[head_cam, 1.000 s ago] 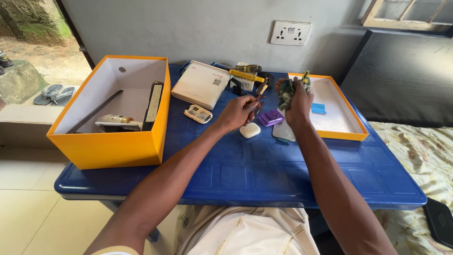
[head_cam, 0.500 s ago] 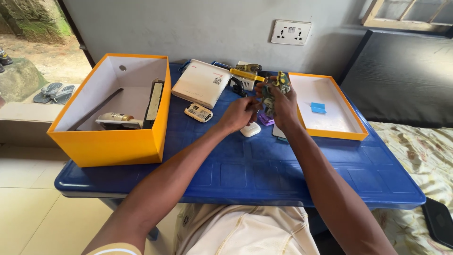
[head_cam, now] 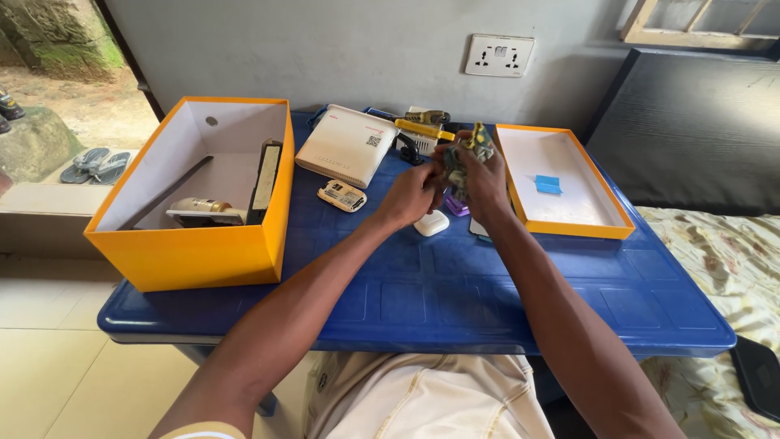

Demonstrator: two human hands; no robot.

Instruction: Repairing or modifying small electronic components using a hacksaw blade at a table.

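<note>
**Both hands close on a small patterned bundle above the blue table**

At about nine o'clock on the blue table (head_cam: 422, 301) stands the deep orange box (head_cam: 195, 244), with a gold-capped item and a dark flat object inside. Moving right, a white router (head_cam: 345, 146) lies at eleven o'clock, with a small cream device (head_cam: 341, 195) just in front of it.

At the centre, the left hand (head_cam: 414, 191) is curled with its fingers together, pinching the lower edge of a green-and-yellow patterned bundle (head_cam: 467, 154). The right hand (head_cam: 486, 185) is wrapped round the same bundle from behind. The bundle is held above the table, over a white pod-shaped case (head_cam: 431, 223) and a purple item (head_cam: 455, 207).

Its long axis runs near upright, top tilted slightly toward one o'clock. Handling it well probably means keeping the right hand's hold steady while the left works the lower edge.

At two o'clock rests the shallow orange lid (head_cam: 561, 223).
</note>
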